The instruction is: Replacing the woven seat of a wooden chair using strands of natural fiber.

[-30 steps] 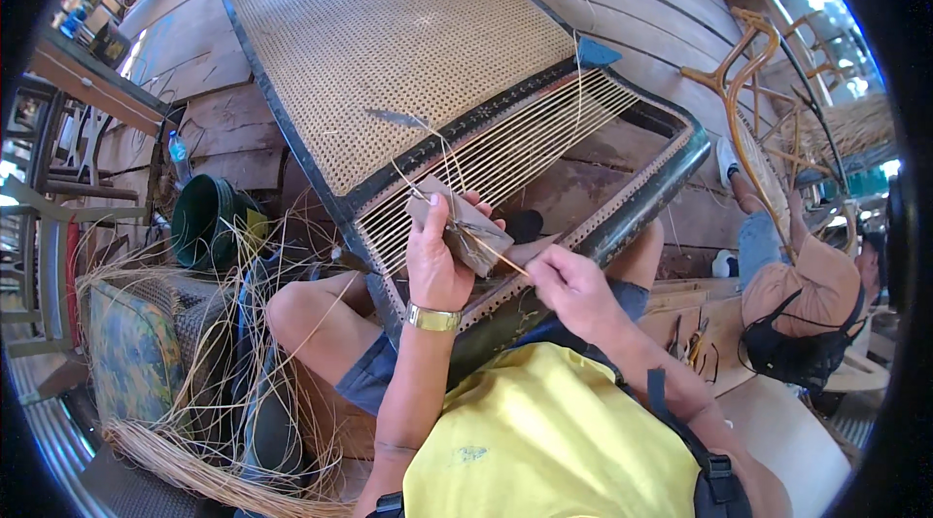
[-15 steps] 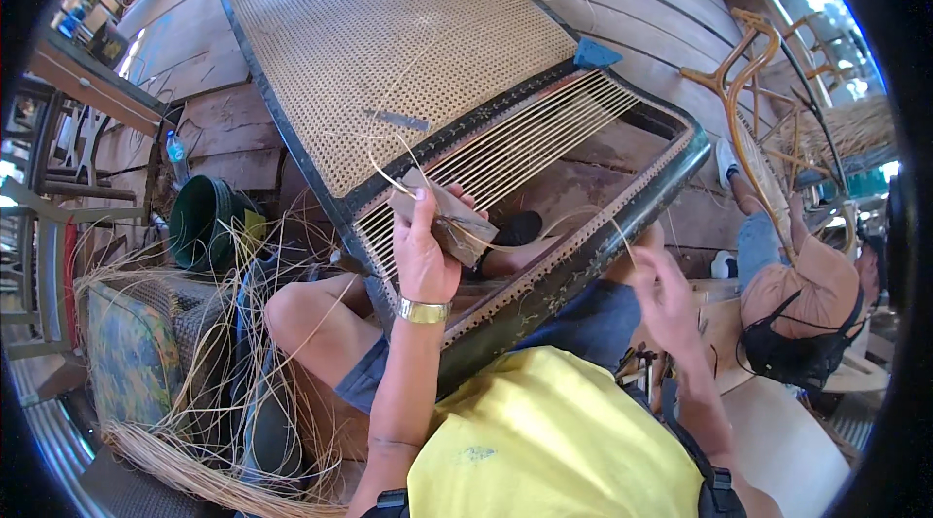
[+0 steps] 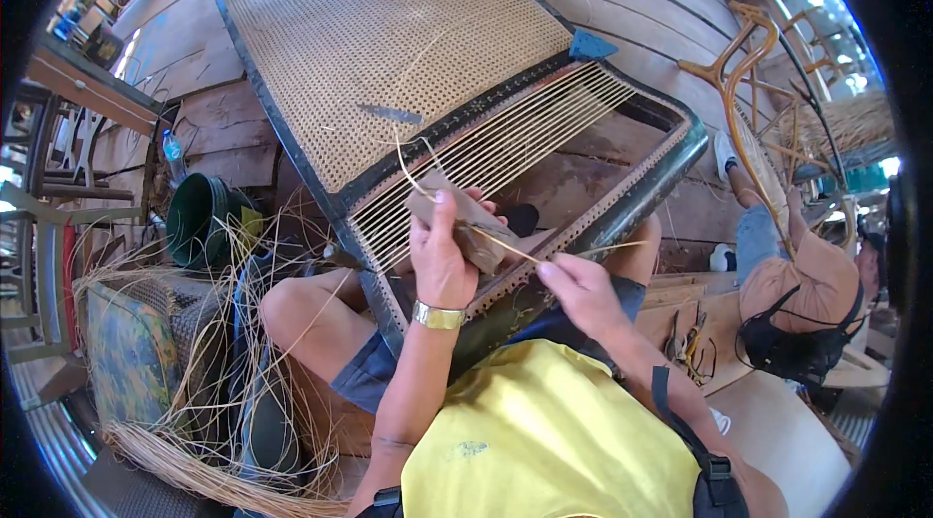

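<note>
My left hand [image 3: 443, 251] is wrapped round a small wooden block [image 3: 486, 248], held over the lower end of a dark carved frame [image 3: 515, 309]. A thin cane strand [image 3: 515, 253] runs across the block, and my right hand [image 3: 585, 294] pinches it just right of the block; its tail sticks out beyond that hand. Another pale stretch of strand curls up from the block's far side. Parallel cane strands [image 3: 525, 134] span the frame's lower opening, while woven cane [image 3: 389, 42] fills the upper part. On the weave rests a flat metal blade [image 3: 391, 114].
A blue wedge-shaped piece [image 3: 591, 45] sits on the frame's right side. At left are a green bucket [image 3: 199, 219], a plastic bottle [image 3: 174, 155] and loose cane strands [image 3: 194, 465]. Pliers [image 3: 692, 338] lie right of my knee. Another person [image 3: 802, 285] sits at right beside a bentwood chair frame [image 3: 743, 71].
My right hand has moved left, from beyond the frame's edge to close beside the block. My left hand and the block have shifted slightly right.
</note>
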Action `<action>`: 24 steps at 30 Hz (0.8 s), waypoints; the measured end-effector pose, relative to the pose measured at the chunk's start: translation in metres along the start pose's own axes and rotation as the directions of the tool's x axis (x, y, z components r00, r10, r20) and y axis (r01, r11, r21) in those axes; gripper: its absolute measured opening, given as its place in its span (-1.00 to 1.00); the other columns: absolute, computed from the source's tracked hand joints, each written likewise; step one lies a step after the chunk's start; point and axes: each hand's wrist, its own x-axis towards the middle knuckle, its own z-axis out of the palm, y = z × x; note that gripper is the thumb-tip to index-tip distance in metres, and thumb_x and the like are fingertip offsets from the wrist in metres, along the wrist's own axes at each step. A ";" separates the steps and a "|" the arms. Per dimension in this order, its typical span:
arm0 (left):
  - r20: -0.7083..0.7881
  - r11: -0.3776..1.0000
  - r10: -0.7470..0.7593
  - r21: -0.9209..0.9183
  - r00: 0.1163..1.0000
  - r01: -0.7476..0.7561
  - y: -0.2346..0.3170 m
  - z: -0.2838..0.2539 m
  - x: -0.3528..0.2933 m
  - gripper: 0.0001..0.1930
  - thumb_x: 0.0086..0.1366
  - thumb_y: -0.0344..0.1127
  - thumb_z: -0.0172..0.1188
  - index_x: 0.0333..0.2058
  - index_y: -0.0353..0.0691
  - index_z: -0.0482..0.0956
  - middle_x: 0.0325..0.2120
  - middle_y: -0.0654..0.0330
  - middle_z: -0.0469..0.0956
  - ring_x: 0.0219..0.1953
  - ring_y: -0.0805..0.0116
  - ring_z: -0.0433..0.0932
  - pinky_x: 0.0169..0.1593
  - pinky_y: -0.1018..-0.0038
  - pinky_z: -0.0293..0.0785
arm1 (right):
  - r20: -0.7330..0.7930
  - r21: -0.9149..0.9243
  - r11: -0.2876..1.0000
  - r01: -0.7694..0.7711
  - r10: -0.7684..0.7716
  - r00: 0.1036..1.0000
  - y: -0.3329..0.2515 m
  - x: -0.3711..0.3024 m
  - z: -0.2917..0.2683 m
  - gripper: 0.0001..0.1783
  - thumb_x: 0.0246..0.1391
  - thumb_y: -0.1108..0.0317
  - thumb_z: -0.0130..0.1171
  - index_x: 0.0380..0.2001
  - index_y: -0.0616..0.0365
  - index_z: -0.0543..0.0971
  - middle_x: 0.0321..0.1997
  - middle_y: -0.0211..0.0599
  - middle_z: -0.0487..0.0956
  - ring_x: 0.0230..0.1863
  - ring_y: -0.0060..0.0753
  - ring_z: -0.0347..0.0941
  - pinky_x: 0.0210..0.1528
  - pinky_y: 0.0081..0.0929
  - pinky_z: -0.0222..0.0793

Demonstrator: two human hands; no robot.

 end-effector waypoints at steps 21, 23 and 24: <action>-0.045 0.994 0.107 0.015 0.993 -0.106 0.026 -0.011 0.005 -0.70 0.44 -0.13 0.09 -0.01 -0.16 0.36 -0.22 0.11 0.55 -0.24 0.22 0.59 -0.23 0.13 0.66 | 0.260 0.214 0.969 -0.121 0.063 0.964 -0.077 0.020 0.018 -0.45 0.26 0.19 0.19 0.16 0.35 0.37 -0.11 -0.09 0.60 -0.40 -0.58 0.50 -0.33 -0.55 0.46; -0.030 0.994 0.107 0.027 0.994 -0.106 0.025 -0.011 0.003 -0.70 0.44 -0.12 0.09 -0.01 -0.16 0.35 -0.21 0.11 0.55 -0.22 0.22 0.59 -0.20 0.11 0.65 | 0.233 0.110 0.993 -0.051 0.024 0.972 -0.056 0.031 0.027 -0.69 0.27 0.24 0.17 -0.11 0.30 0.50 -0.37 -0.26 0.57 -0.44 -0.58 0.42 -0.35 -0.53 0.40; -0.036 0.998 0.060 0.005 0.998 -0.060 0.025 -0.007 0.001 -0.70 0.45 -0.11 0.08 -0.04 -0.19 0.39 -0.22 0.10 0.56 -0.23 0.22 0.59 -0.17 0.10 0.64 | 0.234 0.107 0.993 -0.054 0.028 0.972 -0.049 0.031 0.024 -0.69 0.27 0.24 0.17 -0.11 0.30 0.50 -0.37 -0.26 0.57 -0.44 -0.58 0.42 -0.35 -0.53 0.40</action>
